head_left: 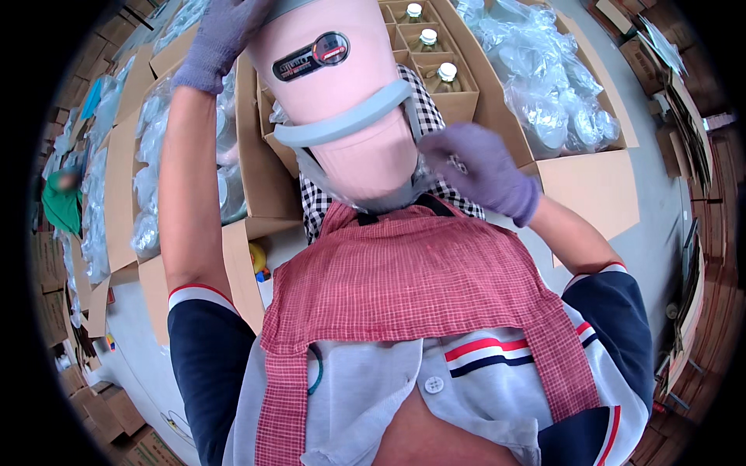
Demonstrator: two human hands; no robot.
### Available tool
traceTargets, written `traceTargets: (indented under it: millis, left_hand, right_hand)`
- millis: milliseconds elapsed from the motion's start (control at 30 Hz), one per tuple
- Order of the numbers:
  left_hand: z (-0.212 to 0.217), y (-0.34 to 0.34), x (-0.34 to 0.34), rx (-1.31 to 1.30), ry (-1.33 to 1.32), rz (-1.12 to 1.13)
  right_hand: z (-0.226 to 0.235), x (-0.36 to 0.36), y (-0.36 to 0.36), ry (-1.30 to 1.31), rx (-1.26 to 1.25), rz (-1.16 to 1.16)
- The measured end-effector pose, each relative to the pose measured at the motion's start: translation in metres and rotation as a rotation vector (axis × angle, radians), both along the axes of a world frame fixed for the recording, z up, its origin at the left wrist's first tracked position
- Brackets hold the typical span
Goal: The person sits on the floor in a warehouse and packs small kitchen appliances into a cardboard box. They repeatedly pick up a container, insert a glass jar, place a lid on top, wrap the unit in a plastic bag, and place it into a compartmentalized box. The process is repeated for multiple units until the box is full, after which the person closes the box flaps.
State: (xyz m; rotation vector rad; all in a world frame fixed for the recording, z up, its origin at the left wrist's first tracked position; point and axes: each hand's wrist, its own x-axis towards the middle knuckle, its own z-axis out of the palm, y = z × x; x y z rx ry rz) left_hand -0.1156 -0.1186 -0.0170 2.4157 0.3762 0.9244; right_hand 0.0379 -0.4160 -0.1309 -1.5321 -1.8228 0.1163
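Observation:
A large pink jug (334, 85) with a grey carrying handle (346, 124) and a dark oval label lies tilted before my chest, its narrower end toward me. Clear plastic bag (420, 180) film wraps that near end. My left hand (225, 39), in a purple knitted glove, is closed around the jug's far end by its grey rim. My right hand (482, 167), gloved alike and somewhat blurred, is beside the near end with its fingers curled at the plastic. A black-and-white checked cloth (427, 105) shows beneath the jug.
Ahead, a divided carton (458, 102) holds bottles with white caps (427, 36). Open cartons of plastic-wrapped items (552, 93) stand at right and left (148, 186). A person in green (62, 203) is at far left. Flattened cardboard (684, 116) leans at far right.

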Motion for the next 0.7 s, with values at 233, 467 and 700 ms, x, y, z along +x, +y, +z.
traceTargets:
  millis: [233, 467, 700]
  left_hand:
    - [0.001, -0.01, 0.006, -0.008, 0.001, 0.09]
    - [0.036, -0.048, 0.006, -0.068, -0.035, -0.105]
    - [0.004, -0.058, -0.001, 0.341, -0.011, -0.068]
  right_hand:
    - [-0.087, -0.014, -0.005, -0.299, -0.489, -0.003]
    - [0.064, -0.018, 0.047, -0.153, 0.122, 0.002]
    - [0.049, 0.027, 0.022, 0.253, 0.225, 0.04]
